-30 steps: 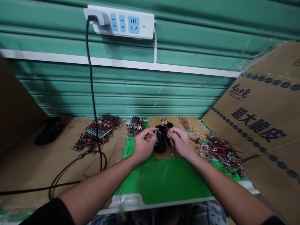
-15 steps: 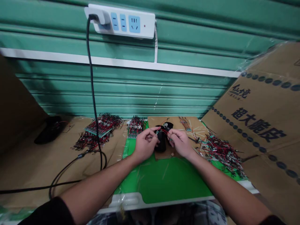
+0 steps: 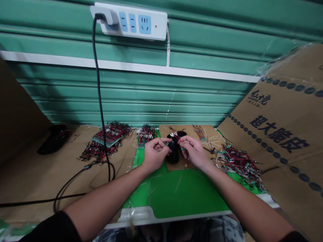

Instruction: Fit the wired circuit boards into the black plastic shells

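My left hand (image 3: 156,153) is closed in a pinch on a small wired circuit board (image 3: 167,144), whose red and black wires point away from me. Facing it, my right hand (image 3: 193,152) pinches another wired circuit board (image 3: 182,148), mostly covered by the fingers. Small silvery parts on the wires (image 3: 174,134) show between and just beyond the fingertips. Below both hands a black rounded device (image 3: 173,154) with a wider far end rests on a brown board (image 3: 186,163).
Heaps of wired boards lie left (image 3: 111,136) and right (image 3: 239,163), with smaller groups (image 3: 146,136) (image 3: 200,132) at the back. A black cable (image 3: 99,84) hangs from the power strip (image 3: 131,22). Cardboard (image 3: 282,127) stands right; another black device (image 3: 52,139) lies far left.
The silvery parts and wires now fan out between my fingertips, over the far end of the black device. Both hands stay nearly in place, still pinching.
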`<state>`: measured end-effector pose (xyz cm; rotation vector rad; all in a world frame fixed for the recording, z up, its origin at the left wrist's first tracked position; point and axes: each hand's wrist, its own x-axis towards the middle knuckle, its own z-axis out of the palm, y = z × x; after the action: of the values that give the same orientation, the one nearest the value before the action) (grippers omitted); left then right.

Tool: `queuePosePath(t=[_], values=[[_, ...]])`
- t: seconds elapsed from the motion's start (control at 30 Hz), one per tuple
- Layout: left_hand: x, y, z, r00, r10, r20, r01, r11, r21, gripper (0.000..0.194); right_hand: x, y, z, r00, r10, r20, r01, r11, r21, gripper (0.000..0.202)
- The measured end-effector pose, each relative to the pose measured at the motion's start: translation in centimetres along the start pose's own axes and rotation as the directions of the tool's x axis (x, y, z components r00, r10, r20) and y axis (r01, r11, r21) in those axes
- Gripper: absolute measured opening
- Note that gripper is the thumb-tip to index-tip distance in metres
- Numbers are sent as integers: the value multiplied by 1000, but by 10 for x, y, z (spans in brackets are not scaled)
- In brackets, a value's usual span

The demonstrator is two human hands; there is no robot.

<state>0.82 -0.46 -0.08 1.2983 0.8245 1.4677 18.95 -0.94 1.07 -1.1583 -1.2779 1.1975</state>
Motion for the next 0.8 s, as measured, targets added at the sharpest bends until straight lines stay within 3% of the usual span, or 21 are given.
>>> queuePosePath(t=[0.3,0.57,0.8], values=[[1,3,0,1000,-24,18,25,999,-42,15,1,-4,0,997,71,-36,-70,997,28,38],[1,4,-1,999,-36,26,37,998,-46,13,0,-5,0,995,64,80,-68,996,50,49],[6,4,0,996,-70,-59,65,995,-79,17,-2,-1,1,996,6,89,-7,1000,11,51]])
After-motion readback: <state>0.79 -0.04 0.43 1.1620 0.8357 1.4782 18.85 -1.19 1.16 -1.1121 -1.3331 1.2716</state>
